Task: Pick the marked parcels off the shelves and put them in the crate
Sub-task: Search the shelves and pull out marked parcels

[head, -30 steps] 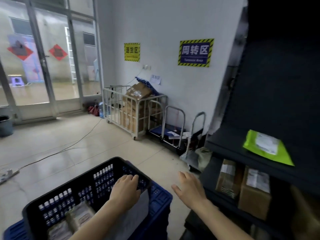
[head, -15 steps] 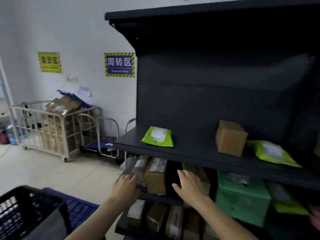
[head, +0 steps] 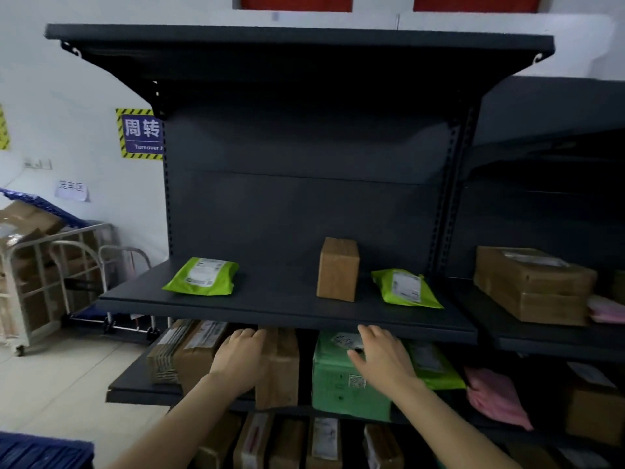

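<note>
Hands: two – left hand (head: 236, 358), right hand (head: 382, 362). Lime-green mailer bags (head: 201, 276): three. Pink mailer bags (head: 497, 397): two. Green carton (head: 341, 380): one. Small upright brown box (head: 338, 269): one. Large brown carton (head: 531, 286), right bay: one. Bottom-row parcels (head: 324, 441): several, exact count unclear. Roll cage (head: 44, 279): one.

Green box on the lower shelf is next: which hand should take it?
Right, most likely. The right hand is open and lies over the top front edge of the green box. The left hand is open too, but it is at the upright brown box, across a dark gap from the green one.
</note>
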The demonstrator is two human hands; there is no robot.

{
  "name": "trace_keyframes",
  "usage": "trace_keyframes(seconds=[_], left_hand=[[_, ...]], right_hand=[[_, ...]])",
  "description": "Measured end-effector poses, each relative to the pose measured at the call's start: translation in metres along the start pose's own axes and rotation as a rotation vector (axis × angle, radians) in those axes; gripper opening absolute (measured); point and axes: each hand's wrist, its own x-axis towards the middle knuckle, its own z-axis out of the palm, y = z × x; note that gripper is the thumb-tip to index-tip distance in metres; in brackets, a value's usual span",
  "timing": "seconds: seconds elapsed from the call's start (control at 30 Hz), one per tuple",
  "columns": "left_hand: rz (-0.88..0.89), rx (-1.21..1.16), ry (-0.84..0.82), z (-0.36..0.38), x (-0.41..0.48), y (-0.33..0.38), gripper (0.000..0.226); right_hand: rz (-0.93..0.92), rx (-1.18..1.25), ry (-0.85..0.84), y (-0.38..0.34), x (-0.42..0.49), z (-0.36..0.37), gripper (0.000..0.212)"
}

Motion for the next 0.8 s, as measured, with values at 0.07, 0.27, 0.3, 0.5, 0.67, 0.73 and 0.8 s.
trace_keyframes(seconds=[0.07,0.27,0.3,0.5,0.67,0.73,0.8], left_hand=[[0.009,-0.014,-0.008,-0.002,0.008,0.014,0.053],[0.028,-0.04,0.016,-0.003,0.039,0.042,0.057],[0.031,-0.047,0.022,-0.003,0.045,0.045,0.058],[0.041,-0.15,0.06,0.004,0.097,0.058,0.064],[0.011,-0.264,0.055,0.009,0.15,0.06,0.066],[0.004,-0.316,0.059,0.011,0.174,0.058,0.065],[-0.005,-0.346,0.054,0.016,0.195,0.054,0.064]], right_hand=[[0.033,-0.007,0.017,0.018,-0.003,-0.006,0.062],[0.121,-0.02,0.025,0.057,0.0,-0.016,0.061],[0.13,-0.019,0.024,0.061,0.003,-0.017,0.061],[0.148,0.015,0.051,0.075,0.038,-0.014,0.061],[0.152,0.028,0.038,0.082,0.085,-0.007,0.06],[0.155,0.046,0.055,0.083,0.11,-0.007,0.06],[0.143,0.09,0.077,0.079,0.134,-0.006,0.06]])
